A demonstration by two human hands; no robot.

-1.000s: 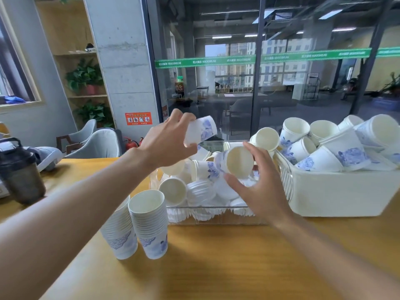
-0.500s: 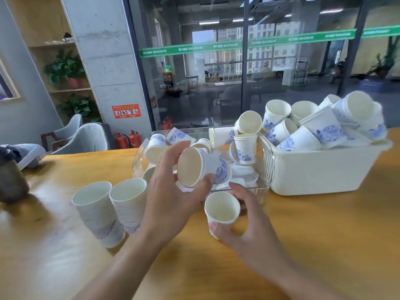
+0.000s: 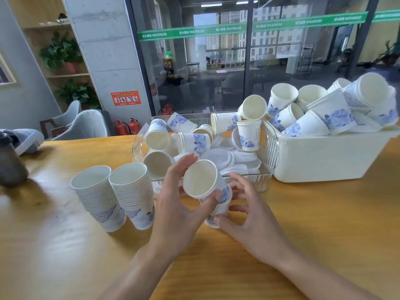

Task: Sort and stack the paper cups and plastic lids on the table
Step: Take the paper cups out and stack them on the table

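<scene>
My left hand [image 3: 175,204] grips a white paper cup with blue flowers [image 3: 200,180], tilted with its mouth toward me. Its base sits in or just above a second cup [image 3: 216,213], which my right hand [image 3: 249,215] holds from the right, close over the table. Two tall stacks of nested cups [image 3: 97,195] [image 3: 134,193] stand to the left. Behind my hands a clear plastic bin [image 3: 268,178] holds loose cups and white plastic lids [image 3: 220,156]. A white tub [image 3: 324,159] on the right is heaped with more cups.
The yellow wooden table [image 3: 324,224] stretches around both bins. A dark bottle [image 3: 10,167] stands at the left edge. Grey chairs [image 3: 82,124] sit behind the table. A glass wall rises behind the bins.
Both hands have drawn back from the clear bin toward me with a cup each. The left cup has come down onto the cup in my right hand.
</scene>
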